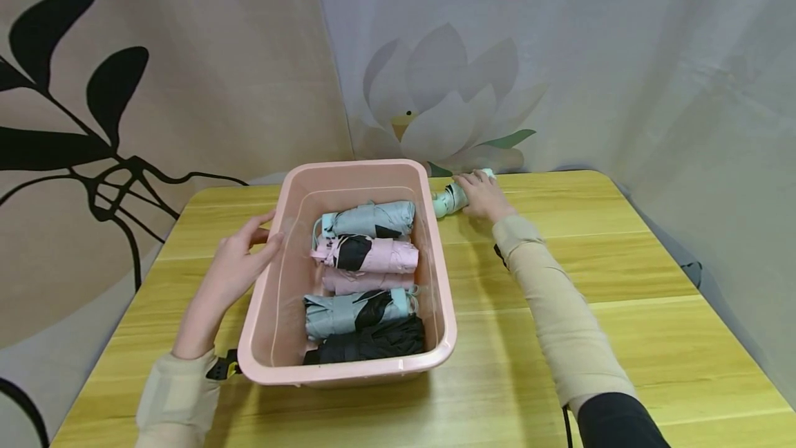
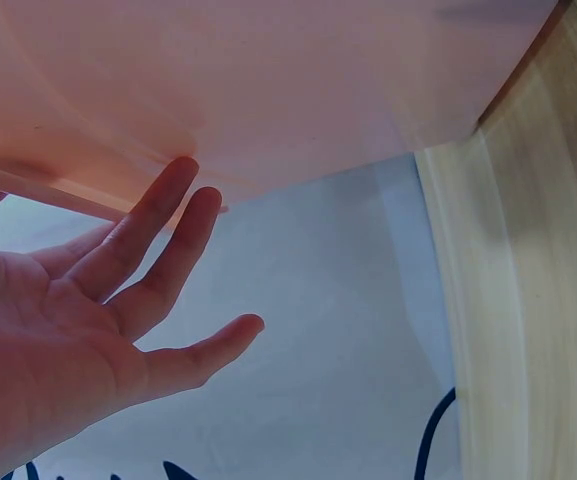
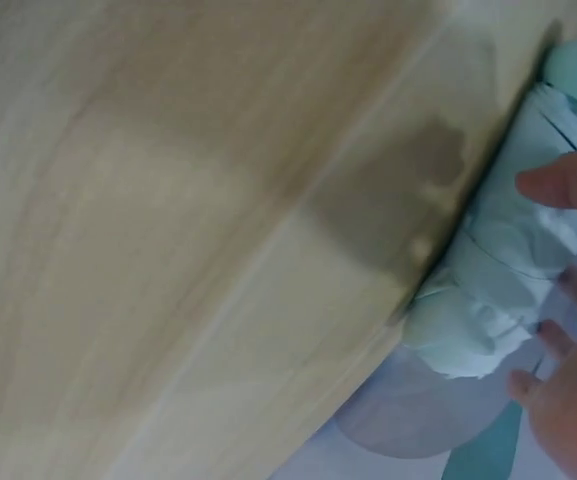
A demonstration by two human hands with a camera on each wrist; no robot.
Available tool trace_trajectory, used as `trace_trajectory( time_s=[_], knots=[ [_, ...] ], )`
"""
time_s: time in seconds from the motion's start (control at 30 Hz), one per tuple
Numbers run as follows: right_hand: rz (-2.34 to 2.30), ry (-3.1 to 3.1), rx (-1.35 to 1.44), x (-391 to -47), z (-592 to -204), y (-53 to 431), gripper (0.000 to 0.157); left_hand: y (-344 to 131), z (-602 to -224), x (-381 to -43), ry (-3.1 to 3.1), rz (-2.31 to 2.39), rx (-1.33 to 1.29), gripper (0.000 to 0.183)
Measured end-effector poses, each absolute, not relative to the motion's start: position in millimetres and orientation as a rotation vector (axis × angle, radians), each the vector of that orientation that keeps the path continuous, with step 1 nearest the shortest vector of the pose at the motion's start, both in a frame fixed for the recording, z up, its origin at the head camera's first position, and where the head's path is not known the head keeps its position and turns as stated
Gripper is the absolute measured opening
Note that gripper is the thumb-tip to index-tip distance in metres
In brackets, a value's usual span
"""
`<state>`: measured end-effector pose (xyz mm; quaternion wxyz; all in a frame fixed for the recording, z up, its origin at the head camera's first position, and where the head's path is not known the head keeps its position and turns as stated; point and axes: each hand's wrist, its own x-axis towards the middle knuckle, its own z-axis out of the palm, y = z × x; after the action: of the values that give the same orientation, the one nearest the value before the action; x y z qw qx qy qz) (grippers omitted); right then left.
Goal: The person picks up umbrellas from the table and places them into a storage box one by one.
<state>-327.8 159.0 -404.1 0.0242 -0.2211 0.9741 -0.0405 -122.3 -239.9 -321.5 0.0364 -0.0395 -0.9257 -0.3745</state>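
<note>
A pink plastic bin [image 1: 440, 275] stands on the table with several folded umbrellas inside. They are a blue-grey one [image 1: 398, 214], a lilac one [image 1: 392, 254], another pinkish one [image 1: 354, 282], a light blue one [image 1: 332, 315] and a black one [image 1: 392, 339]. My left hand [image 1: 239, 261] holds the bin's left rim, thumb over the edge and fingers against the outer wall. To the right of the bin, a mint green folded umbrella [image 3: 513, 235] lies at the table's back edge. My right hand [image 1: 481, 196] grips it across the middle, thumb on one side and fingers on the other.
The yellow wooden table [image 1: 622, 310] extends to the right of the bin and in front of it. Behind its back edge hangs a printed curtain [image 1: 249, 54] with dark leaves and a pale lotus. A dark cable [image 2: 430, 430] hangs beyond the table edge in the left wrist view.
</note>
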Motion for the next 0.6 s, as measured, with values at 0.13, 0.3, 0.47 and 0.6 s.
trace_trajectory(
  time_s=[0.13,0.3,0.47,0.6],
  knots=[
    [-0.116,3.017,-0.662,-327.6,-408.8,159.7,0.074,-240.0,-321.1,-122.0,-2.849,-1.177,-0.116,0.057],
    [-0.075,3.047,-0.665,-328.0,-409.3,159.2,0.072,-240.0,-322.4,-122.1,-2.857,-1.197,-0.102,0.059],
    [0.007,3.062,-0.667,-330.1,-408.9,159.4,0.066,-239.7,-322.1,-121.5,-2.871,-1.203,-0.092,0.06],
    [0.042,3.047,-0.672,-331.9,-407.1,160.4,0.062,-239.8,-322.1,-121.6,-2.864,-1.201,-0.102,0.059]
  ],
)
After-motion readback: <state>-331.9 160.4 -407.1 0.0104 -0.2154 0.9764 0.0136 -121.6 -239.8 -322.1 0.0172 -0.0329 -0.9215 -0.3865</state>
